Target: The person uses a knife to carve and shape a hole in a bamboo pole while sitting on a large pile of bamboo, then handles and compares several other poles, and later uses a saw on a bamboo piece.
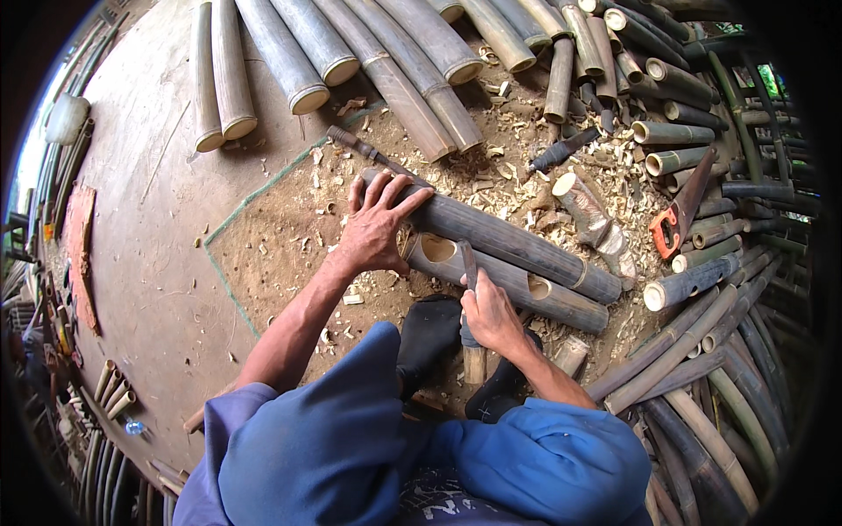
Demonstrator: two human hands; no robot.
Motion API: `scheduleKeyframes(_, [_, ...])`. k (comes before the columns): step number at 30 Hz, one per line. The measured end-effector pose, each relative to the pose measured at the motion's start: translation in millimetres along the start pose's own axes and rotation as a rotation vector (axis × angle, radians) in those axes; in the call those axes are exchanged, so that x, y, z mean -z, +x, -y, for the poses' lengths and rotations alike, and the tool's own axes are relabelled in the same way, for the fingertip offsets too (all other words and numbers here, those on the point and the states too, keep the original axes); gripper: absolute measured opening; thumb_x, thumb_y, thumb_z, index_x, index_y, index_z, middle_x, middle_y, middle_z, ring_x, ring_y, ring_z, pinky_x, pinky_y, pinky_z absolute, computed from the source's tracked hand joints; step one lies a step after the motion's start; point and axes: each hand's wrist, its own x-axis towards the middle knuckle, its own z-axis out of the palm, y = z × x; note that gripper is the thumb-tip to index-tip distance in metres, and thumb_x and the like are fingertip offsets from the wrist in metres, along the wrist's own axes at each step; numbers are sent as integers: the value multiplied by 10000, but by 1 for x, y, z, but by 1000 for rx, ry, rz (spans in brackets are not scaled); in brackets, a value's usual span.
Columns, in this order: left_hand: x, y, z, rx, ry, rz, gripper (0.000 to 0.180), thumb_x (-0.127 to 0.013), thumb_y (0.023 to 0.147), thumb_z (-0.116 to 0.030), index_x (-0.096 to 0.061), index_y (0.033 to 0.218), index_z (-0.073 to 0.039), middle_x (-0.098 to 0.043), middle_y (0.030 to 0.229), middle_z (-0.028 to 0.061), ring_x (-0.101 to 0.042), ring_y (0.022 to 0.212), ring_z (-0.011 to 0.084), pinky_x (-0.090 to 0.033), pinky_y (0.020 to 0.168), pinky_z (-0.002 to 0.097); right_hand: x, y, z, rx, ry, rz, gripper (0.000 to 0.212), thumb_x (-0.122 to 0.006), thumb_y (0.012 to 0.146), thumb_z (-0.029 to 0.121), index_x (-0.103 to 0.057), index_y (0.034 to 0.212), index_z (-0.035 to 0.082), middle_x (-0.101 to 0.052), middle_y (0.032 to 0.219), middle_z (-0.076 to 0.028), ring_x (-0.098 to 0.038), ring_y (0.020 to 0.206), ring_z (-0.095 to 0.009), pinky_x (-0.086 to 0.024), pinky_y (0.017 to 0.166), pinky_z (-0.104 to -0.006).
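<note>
Two bamboo tubes lie side by side in front of me. The near bamboo tube [570, 307] has two openings cut in its upper wall; the far bamboo tube [509, 226] is darker and looks whole. My left hand [381, 223] rests with spread fingers over the far tube's left end, its thumb by the near tube's end. In my right hand [493, 311] is a knife [469, 259], its blade pointing up against the near tube between the two openings. The knife's long handle shows a pale wooden end [474, 364] below the fist.
Wood shavings [517, 188] litter the ground. Beyond the tubes lie a tool with a turned wooden handle [351, 142], a dark-wrapped tool [561, 151] and a short log [596, 219]. An orange-handled saw [675, 219] leans at right. Bamboo poles [412, 35] stretch across the back.
</note>
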Motion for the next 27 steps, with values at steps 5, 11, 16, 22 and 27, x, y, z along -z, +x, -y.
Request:
scheduleKeyframes(5, [0,0,-2,8,-1,20,1331,-946,295,-278,-412,1513,-326,-382,1540,121,-260,1488,387,-107,1227,614,7,3,7,-91,96,61,328,-483,926,145,-512,1111,-124,-636,997,-397,-637,991,-525,-492,906,-546])
scheduleKeyframes(11, [4,-2,-2,9,23,9,1333,-953,281,-305,-430,1508,-332,-396,1523,95,-270,1478,370,-112,1218,606,47,15,51,-219,-71,-204,232,-455,1017,136,-498,1105,-75,-646,822,-195,-698,758,-313,-580,659,-448])
scheduleKeyframes(16, [4,3,-4,2,18,6,1372,-964,256,-332,-423,1517,-317,-383,1541,100,-254,1489,377,-102,1208,627,182,7,-11,1,450,-713,240,-421,989,152,-533,1126,-10,-605,705,-87,-646,597,-186,-537,536,-320])
scheduleKeyframes(22, [3,-7,-10,29,114,-61,1225,-933,437,-254,-383,1531,-229,-357,1554,120,-246,1485,405,-118,1214,623,156,-96,-98,-232,918,-440,371,-545,905,213,-598,1176,-35,-654,759,-114,-642,636,-183,-521,591,-323])
scheduleKeyframes(27, [-20,-28,-85,-108,124,108,1123,-931,557,-270,-366,1523,-174,-339,1547,144,-245,1482,386,-143,1232,575,108,-187,-192,-566,486,-982,377,-576,846,175,-647,1156,-26,-681,839,-194,-674,738,-290,-536,703,-383])
